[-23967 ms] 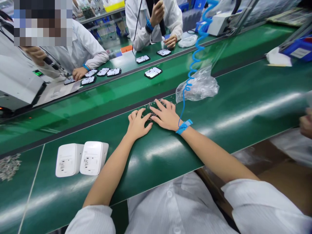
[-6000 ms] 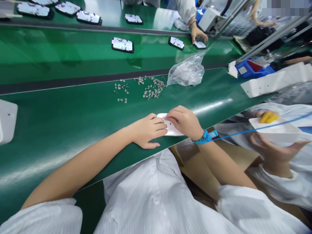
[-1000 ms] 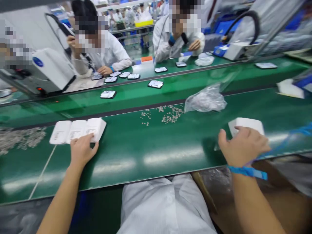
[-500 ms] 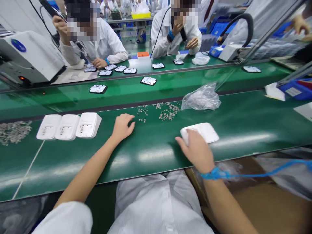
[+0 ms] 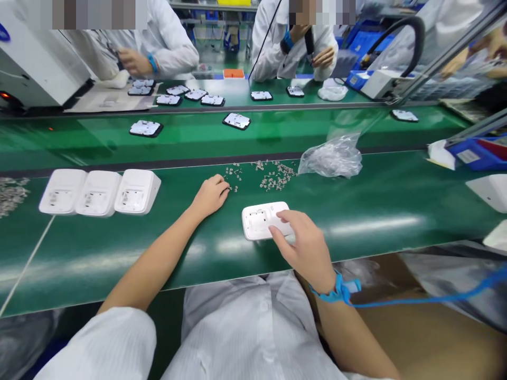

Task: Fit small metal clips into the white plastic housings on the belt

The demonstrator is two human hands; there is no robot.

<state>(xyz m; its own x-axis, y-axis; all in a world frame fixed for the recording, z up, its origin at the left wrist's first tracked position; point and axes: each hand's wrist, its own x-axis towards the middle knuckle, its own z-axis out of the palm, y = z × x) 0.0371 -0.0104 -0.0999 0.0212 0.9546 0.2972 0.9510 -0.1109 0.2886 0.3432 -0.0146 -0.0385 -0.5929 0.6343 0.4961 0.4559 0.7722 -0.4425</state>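
A white plastic housing (image 5: 259, 226) lies on the green work surface in front of me, with a recessed compartment at its left end. My right hand (image 5: 303, 243) is over its right end, thumb and forefinger apart and touching its top face. Farther left, my left hand (image 5: 209, 198) rests on the surface with curled fingers drawn together at the edge of some tiny metal parts (image 5: 233, 171). Whatever is between those fingertips is too small to make out. A larger scatter of the same metal parts (image 5: 275, 177) lies behind the housing.
Three similar white housings (image 5: 99, 192) stand in a row at left, beside a pile of small metal pieces (image 5: 11, 195). A clear plastic bag (image 5: 332, 157) lies behind to the right. More white housings (image 5: 491, 191) sit at far right. Across the green belt (image 5: 190, 132), two people work.
The white housing has come leftward with my right hand and now shows its compartment. My right hand's fingers are spread on it. My left hand has moved slightly right, its fingers closing together.
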